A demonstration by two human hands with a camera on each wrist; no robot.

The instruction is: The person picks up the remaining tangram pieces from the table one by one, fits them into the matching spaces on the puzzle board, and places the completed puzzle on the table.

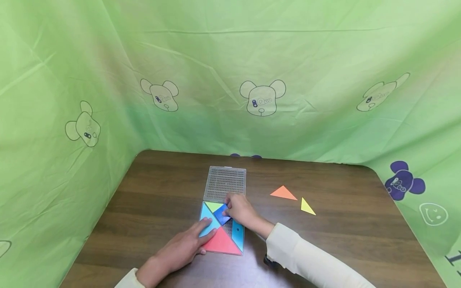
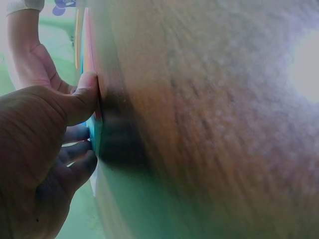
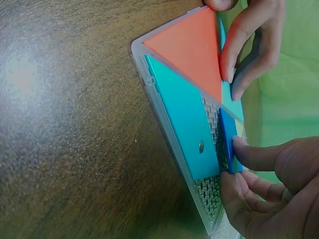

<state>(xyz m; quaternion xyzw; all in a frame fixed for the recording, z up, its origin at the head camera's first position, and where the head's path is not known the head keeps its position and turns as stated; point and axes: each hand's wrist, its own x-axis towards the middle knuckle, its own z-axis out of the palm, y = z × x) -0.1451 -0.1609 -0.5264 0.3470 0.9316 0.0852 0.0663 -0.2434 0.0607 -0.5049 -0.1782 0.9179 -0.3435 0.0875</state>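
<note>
A flat clear plastic case (image 1: pixel 242 253) lies on the table with coloured tangram pieces in its near half. My right hand (image 1: pixel 242 210) pinches a blue square (image 1: pixel 221 214) between thumb and fingers. In the right wrist view the square stands tilted above the tray beside a teal parallelogram (image 3: pixel 182 119). My left hand (image 1: pixel 181 246) rests its extended fingers on a light-blue triangle (image 1: pixel 207 230) and at the edge of a red triangle (image 1: pixel 223 242); its thumb touches the case's near edge. A yellow-green triangle (image 1: pixel 212 206) sits at the tray's far left, partly hidden.
The case's perforated grey half (image 1: pixel 225 184) lies unfolded beyond the pieces. To the right on the wooden table (image 1: pixel 342 240) lie an orange triangle (image 1: pixel 283 193) and a smaller yellow triangle (image 1: pixel 307 207). A green printed cloth (image 1: pixel 216 132) surrounds the table's back and sides.
</note>
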